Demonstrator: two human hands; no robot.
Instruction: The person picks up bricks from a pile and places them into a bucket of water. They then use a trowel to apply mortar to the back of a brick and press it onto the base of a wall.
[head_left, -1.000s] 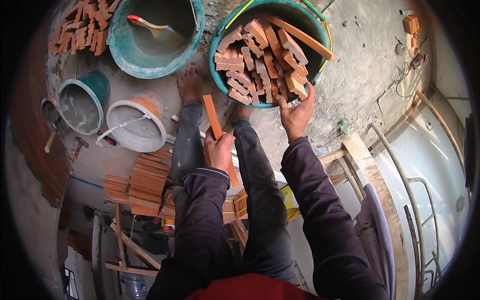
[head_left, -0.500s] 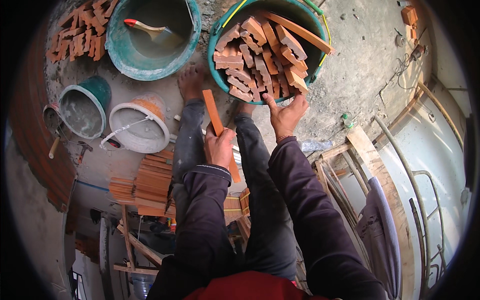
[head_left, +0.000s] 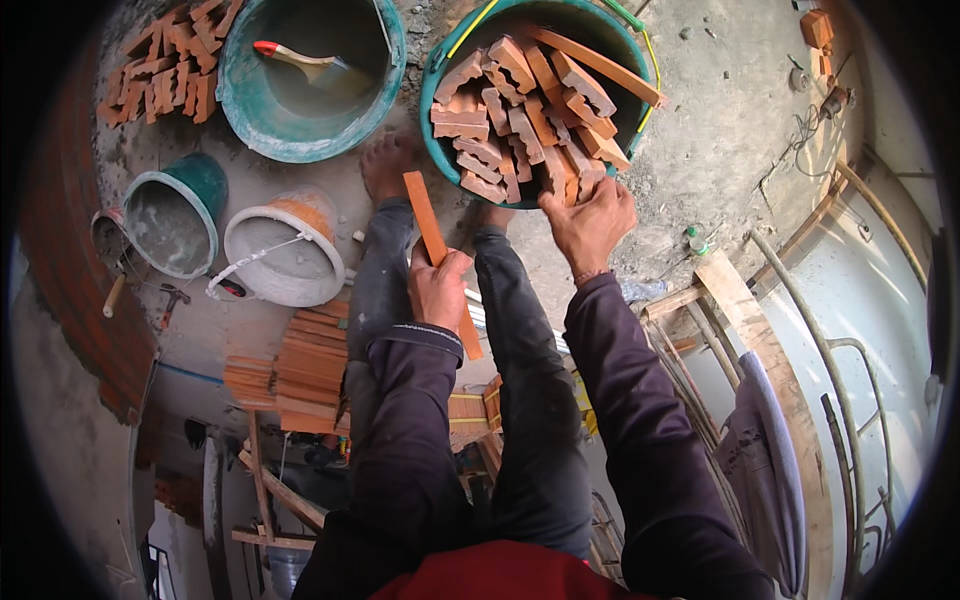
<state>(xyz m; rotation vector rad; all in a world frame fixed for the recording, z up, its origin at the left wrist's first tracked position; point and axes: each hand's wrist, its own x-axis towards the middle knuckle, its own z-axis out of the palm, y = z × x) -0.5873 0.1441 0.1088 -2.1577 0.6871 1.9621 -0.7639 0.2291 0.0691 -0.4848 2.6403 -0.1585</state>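
Note:
My left hand is closed round a long, thin terracotta strip, which sticks out above and below the fist. At the near rim of a green bucket, my right hand is closed on the near end of a terracotta piece, thumb on the left and fingers on the right. Part of that piece is hidden among the others. Several notched terracotta pieces stand packed in the bucket, and one long strip slants across its right side.
To the left stand a wide green tub with a brush in it, a smaller green bucket and a whitish bucket. Notched pieces lie far left, stacked strips near left. A plank lies at right.
My right hand has moved slightly right and turned, its fingers now closing on a piece at the bucket's near rim. My left hand keeps the strip in nearly the same place.

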